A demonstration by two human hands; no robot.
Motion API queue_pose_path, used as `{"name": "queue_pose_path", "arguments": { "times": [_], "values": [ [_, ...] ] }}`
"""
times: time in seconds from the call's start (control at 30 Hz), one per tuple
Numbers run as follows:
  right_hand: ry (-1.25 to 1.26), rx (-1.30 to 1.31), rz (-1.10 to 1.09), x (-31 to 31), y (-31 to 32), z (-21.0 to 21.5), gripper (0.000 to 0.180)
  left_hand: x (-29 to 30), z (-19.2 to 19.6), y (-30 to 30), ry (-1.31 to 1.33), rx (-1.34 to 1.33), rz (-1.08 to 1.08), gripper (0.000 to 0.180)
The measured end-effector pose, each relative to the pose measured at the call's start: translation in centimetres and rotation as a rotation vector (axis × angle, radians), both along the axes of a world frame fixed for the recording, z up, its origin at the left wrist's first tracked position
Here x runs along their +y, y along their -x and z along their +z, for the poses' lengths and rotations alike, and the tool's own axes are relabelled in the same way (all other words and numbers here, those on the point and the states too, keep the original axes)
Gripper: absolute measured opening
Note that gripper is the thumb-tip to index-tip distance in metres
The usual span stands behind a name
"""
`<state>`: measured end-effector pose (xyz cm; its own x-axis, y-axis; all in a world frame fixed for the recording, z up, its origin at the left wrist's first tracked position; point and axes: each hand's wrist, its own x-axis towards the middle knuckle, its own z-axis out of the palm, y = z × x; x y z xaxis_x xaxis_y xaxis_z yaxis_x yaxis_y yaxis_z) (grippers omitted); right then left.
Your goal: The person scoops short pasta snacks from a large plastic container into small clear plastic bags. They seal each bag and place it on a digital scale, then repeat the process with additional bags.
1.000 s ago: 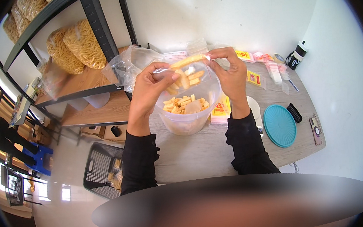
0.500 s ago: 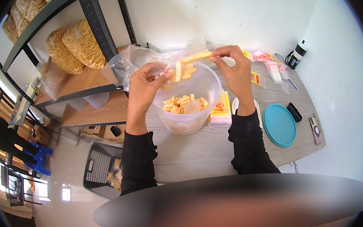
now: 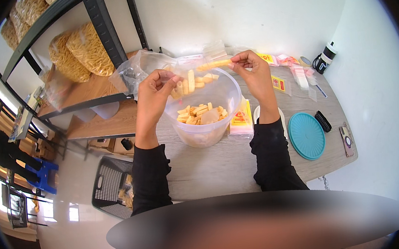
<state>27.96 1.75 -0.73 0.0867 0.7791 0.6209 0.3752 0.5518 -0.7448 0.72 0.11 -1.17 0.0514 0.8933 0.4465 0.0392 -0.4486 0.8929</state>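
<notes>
My left hand (image 3: 152,94) is closed, thumb and fingers pinching what looks like a small clear bag with several pale yellow snack sticks (image 3: 191,81) in it. The film is hard to make out. My right hand (image 3: 255,72) pinches one long snack stick (image 3: 214,65) by its right end, above and to the right of the others. Both hands are raised over a translucent round tub (image 3: 201,137), which holds many more snack sticks (image 3: 194,112) and a pale translucent piece (image 3: 209,117) lying on them.
A large clear plastic bag (image 3: 130,74) lies behind my left hand. Yellow-and-red labelled packets (image 3: 241,116) sit right of the tub, then a teal lid (image 3: 307,136), a phone (image 3: 346,142) and a black bottle (image 3: 327,57). Shelving (image 3: 62,105) with bagged snacks stands left, a dark crate (image 3: 105,181) below.
Both hands have shifted slightly left. The sticks at my left hand sit at a different angle, more spread out, and a gap now shows between them and the stick in my right hand.
</notes>
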Motion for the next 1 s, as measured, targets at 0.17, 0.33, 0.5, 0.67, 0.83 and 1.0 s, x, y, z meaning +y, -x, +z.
{"name": "queue_pose_path", "arguments": {
  "times": [0.17,0.33,0.5,0.67,0.83,1.0],
  "values": [
    [0.04,0.088,0.043,0.1,1.1,-0.4,0.017,0.1,0.1,0.1,0.089,0.026,-0.091,0.015],
    [-0.003,0.05,0.08,0.3,1.7,-0.6,0.016,0.1,-0.4,-0.3,0.021,0.099,-0.052,0.016],
    [-0.048,-0.015,0.089,-0.1,0.6,0.0,0.017,0.7,-0.4,-0.1,0.085,0.005,-0.024,0.012],
    [-0.055,-0.067,0.088,-0.7,-0.3,0.6,0.015,0.7,-0.4,-0.2,0.1,-0.164,-0.111,0.009],
    [-0.049,-0.083,0.074,-1.3,-0.7,1.0,0.016,0.7,-0.4,-0.5,0.149,-0.291,-0.16,0.011],
    [-0.089,-0.071,0.062,-2.1,-1.0,1.5,0.015,0.7,-0.3,-0.5,0.167,-0.363,-0.19,0.009]
  ]
}}
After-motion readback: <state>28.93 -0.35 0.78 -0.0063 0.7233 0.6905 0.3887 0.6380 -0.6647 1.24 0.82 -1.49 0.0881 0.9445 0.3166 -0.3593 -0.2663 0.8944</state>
